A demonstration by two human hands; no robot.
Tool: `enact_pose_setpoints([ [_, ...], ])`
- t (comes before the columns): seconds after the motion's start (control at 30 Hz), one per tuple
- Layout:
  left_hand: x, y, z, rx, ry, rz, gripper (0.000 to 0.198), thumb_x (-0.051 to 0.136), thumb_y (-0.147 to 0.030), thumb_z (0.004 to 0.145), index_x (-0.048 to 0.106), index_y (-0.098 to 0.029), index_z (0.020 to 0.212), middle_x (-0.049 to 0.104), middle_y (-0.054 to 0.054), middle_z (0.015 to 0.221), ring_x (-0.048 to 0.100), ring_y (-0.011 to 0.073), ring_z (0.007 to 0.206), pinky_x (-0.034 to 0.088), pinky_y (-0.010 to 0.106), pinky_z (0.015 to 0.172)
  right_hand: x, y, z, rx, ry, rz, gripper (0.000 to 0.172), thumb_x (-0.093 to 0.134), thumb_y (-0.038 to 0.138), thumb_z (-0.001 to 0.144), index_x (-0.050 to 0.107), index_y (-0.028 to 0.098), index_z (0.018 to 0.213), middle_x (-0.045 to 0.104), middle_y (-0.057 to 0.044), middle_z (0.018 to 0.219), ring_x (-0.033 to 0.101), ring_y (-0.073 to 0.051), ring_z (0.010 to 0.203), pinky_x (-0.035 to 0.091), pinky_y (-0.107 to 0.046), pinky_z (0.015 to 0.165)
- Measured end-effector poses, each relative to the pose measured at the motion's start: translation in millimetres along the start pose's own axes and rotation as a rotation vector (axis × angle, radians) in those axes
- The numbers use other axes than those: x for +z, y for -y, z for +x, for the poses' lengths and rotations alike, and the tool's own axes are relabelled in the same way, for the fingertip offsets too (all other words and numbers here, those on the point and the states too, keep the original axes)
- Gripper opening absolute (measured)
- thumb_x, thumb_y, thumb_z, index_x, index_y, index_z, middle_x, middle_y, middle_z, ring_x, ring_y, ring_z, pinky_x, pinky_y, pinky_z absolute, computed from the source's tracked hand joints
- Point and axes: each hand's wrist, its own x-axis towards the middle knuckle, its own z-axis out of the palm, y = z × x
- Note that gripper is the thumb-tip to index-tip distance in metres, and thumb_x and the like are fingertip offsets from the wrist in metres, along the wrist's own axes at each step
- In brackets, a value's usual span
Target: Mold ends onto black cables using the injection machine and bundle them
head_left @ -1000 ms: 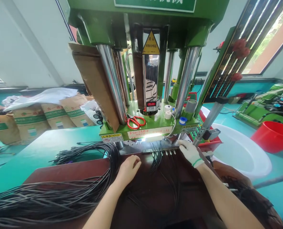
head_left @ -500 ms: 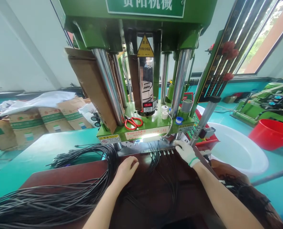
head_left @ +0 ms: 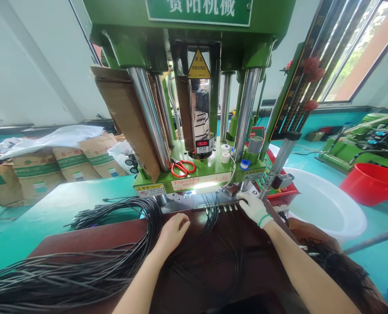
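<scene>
- A dark red-brown counter point(head_left: 92, 237) runs up to the green steel press machine point(head_left: 194, 174).
- Thin black cables point(head_left: 211, 213) fan out from the press, ends seated in its metal mould bar point(head_left: 184, 203).
- The bare left hand point(head_left: 173, 231) lies loosely curled before the press; I cannot tell if it grips anything.
- The white-gloved right hand point(head_left: 254, 208) bends over the bar's right end; I cannot tell its grip either.

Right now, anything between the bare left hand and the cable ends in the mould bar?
Nothing visible. Left hand rests on the brown table, bare tabletop up to the cable ends; gloved right hand at their right side.
</scene>
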Motion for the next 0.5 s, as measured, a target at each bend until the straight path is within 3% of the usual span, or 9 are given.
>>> enact_pose_setpoints([
  [0.5,-1.8,-2.3,-0.1,-0.002,-0.008,-0.002,0.018,0.041,-0.030,0.079,0.056,-0.020,0.079,0.061,0.003,0.078,0.055,0.0169,0.074,0.040,0.028,0.070,0.6,-0.8,-0.2,0.005,0.029,-0.024,0.026,0.044,0.023,0.079,0.062,0.020,0.097,0.061,-0.005,0.104,0.056,-0.021,0.098,0.043,-0.037,0.089],
])
